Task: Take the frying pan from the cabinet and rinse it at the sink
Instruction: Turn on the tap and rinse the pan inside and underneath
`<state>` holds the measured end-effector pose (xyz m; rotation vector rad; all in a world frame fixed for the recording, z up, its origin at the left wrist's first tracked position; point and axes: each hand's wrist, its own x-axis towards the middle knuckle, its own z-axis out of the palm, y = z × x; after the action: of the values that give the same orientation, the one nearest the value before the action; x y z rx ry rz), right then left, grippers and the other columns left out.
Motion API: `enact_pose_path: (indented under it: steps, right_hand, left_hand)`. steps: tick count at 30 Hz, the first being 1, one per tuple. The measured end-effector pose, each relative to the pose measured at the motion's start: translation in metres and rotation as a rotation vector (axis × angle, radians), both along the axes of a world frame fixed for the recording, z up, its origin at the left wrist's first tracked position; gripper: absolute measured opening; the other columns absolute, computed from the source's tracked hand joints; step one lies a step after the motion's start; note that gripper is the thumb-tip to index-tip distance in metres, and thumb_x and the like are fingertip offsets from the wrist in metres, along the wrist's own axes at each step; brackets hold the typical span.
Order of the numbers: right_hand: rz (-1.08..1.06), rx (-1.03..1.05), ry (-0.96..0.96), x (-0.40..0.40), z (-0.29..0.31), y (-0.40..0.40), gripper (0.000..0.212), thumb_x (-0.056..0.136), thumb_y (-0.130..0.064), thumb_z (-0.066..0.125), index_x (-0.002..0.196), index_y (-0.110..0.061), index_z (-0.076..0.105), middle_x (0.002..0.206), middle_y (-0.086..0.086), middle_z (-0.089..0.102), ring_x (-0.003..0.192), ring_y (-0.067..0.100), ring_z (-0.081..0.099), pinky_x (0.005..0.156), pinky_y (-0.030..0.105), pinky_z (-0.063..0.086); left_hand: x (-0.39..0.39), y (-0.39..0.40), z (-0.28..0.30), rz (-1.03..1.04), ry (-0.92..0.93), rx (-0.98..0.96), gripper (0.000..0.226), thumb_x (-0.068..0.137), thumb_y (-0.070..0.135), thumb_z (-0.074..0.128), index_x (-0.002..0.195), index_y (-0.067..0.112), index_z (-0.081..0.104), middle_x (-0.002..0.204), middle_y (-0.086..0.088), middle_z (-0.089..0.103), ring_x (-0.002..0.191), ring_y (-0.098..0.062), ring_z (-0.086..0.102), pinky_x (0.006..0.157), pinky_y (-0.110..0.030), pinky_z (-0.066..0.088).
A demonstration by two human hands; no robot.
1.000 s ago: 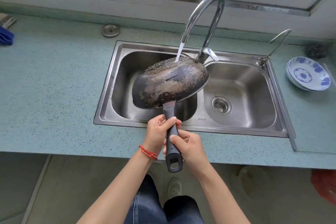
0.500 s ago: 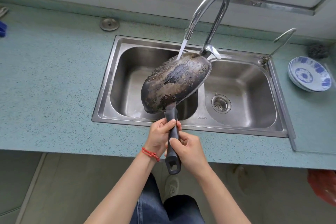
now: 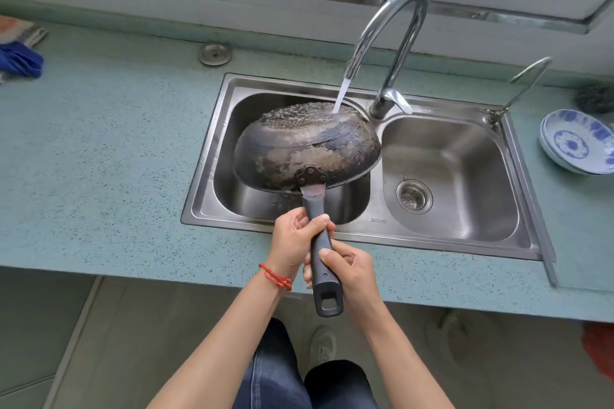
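Note:
A blackened frying pan [image 3: 307, 146] hangs upside down over the left basin of the steel double sink [image 3: 199, 176], its scorched underside facing up. Water streams from the curved chrome faucet [image 3: 392, 30] onto the pan's far edge. Both hands grip the dark handle: my left hand [image 3: 295, 242], with a red string on the wrist, holds it nearer the pan, and my right hand [image 3: 349, 272] holds it lower, near the handle's end loop.
A blue-and-white bowl [image 3: 578, 141] sits on the teal counter right of the sink, with a steel scourer [image 3: 594, 98] behind it. A blue cloth [image 3: 20, 60] lies at far left. A round metal cap [image 3: 215, 54] sits behind the sink.
The pan has rolled back from a steep sideways tilt to a flatter, bottom-up position under the stream. Both hands kept their grip on the handle.

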<state>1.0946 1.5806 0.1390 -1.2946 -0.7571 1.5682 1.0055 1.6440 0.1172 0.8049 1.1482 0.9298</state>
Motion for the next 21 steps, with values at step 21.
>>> enact_pose_path:
  steps: [21]
  right_hand:
    - [-0.008,-0.100,-0.204,0.001,0.011,0.002,0.039,0.065,-0.020,0.056,0.071,0.018,0.056,0.063,0.020,0.058,0.058,0.027,0.052,0.058,0.036,0.043]
  left_hand:
    - [0.006,-0.009,-0.004,-0.002,-0.178,-0.118,0.025,0.086,0.008,0.053,0.062,0.007,0.061,0.054,0.001,0.064,0.049,-0.012,0.055,0.051,-0.024,0.044]
